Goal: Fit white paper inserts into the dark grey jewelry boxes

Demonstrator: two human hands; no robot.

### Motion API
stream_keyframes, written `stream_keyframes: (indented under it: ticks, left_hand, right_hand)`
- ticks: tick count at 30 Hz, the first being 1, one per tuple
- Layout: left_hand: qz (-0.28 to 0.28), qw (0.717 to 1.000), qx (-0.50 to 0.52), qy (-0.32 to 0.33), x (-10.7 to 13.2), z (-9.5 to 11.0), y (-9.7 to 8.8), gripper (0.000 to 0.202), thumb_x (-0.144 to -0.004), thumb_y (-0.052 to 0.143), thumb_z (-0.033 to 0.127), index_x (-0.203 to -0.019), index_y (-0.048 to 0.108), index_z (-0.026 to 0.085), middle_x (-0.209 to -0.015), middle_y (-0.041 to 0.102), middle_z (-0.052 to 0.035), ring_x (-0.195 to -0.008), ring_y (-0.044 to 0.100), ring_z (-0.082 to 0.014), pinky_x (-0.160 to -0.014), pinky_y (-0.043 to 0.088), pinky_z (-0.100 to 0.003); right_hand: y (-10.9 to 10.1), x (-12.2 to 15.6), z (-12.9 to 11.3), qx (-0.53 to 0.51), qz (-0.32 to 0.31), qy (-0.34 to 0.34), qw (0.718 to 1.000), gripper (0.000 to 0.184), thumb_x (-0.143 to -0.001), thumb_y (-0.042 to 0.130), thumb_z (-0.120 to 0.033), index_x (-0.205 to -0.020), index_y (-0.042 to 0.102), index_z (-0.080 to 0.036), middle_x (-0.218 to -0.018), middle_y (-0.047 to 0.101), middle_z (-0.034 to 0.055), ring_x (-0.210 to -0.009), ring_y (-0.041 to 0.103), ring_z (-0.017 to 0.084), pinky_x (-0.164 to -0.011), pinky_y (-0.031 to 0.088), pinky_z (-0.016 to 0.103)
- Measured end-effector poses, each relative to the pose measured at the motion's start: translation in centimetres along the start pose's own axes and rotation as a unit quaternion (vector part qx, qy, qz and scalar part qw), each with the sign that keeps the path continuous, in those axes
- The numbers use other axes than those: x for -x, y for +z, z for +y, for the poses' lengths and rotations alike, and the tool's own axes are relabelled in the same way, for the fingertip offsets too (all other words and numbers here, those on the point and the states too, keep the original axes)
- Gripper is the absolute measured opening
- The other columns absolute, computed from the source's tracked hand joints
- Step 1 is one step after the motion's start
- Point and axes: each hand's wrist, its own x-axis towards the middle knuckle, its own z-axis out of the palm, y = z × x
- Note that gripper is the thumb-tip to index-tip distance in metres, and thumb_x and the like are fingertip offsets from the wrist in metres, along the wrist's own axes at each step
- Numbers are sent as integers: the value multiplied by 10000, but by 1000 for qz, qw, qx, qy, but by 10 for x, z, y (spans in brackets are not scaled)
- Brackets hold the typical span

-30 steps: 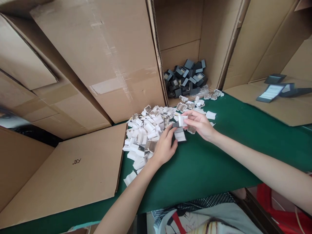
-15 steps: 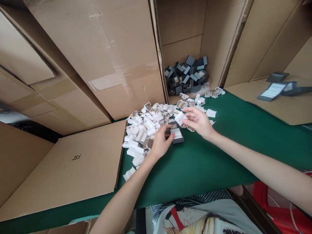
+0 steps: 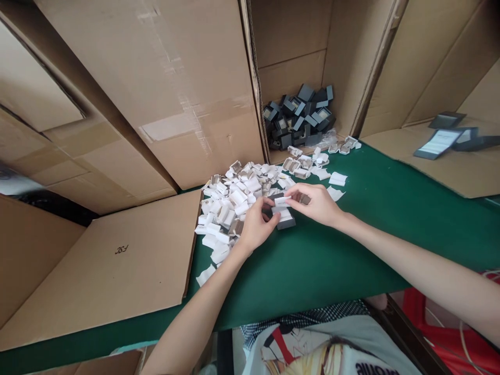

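Left hand (image 3: 258, 225) steadies the dark box (image 3: 287, 224) at its fingertips; right hand (image 3: 318, 205) pinches a white insert (image 3: 282, 201), seemingly fitting it, needing careful alignment

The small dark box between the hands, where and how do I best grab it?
Probably take the dark box by its near outer wall, coming from the near right. That wall is exposed toward the green tabletop, while the left hand is at the box's left and the right hand holds a white piece over its far part.
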Motion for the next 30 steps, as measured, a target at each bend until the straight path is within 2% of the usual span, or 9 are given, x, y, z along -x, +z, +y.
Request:
stream_keyframes:
  ticks: [4,7,11,18,22,27,30]
  left_hand:
    - [4,1000,-10,7,-1,0,1,205,-781,589,258,-952,505,185,-909,586,-21,-781,573,-107,-635,463,-197]
    - [1,1000,-12,7,-1,1,1,195,-786,577,261,-951,504,186,-888,584,-14,-783,571,-107,-630,456,-193]
    - [-4,1000,-12,0,0,0,1,189,-784,565,256,-944,490,190,-880,581,-4,-757,565,-100,-631,451,-195]
    - [-8,1000,6,-7,-1,-3,2,239,-784,575,260,-971,436,203,-893,568,-1,-759,578,-100,-660,462,-210]
    - [-11,999,32,-11,-2,-6,3,310,-786,586,269,-1013,382,210,-917,557,-12,-830,581,-122,-675,465,-222]
    - [-14,998,63,1,-1,-8,4,358,-780,611,290,-1027,366,211,-955,537,-27,-864,555,-126,-699,470,-231]
    - [-17,997,74,5,-1,-8,3,391,-766,627,280,-1047,365,208,-968,541,-35,-886,549,-133,-718,476,-241]
  right_hand:
    - [1,1,0,51,-13,-33,998,129,-858,566,-306,-816,634,-204,-753,637,28,-678,584,159,-642,476,300]
    - [6,3,2,63,-33,-35,997,124,-863,563,-287,-818,639,-200,-734,629,22,-665,580,152,-625,464,290]
    - [10,3,5,55,-31,-41,997,111,-868,561,-271,-839,638,-197,-777,634,28,-661,574,148,-638,473,297]
    - [16,2,10,70,40,-91,993,128,-877,538,-233,-802,627,-182,-960,539,83,-844,572,181,-743,495,330]
    - [18,1,15,83,24,-82,993,94,-870,540,-211,-803,598,-179,-1011,520,93,-912,563,198,-796,493,350]
    - [23,1,21,65,18,-74,995,24,-852,542,-179,-831,541,-191,-998,552,83,-950,565,208,-783,492,346]
    - [26,1,24,23,22,-28,999,109,-817,581,-175,-891,505,-200,-1010,577,72,-945,577,202,-770,504,335]
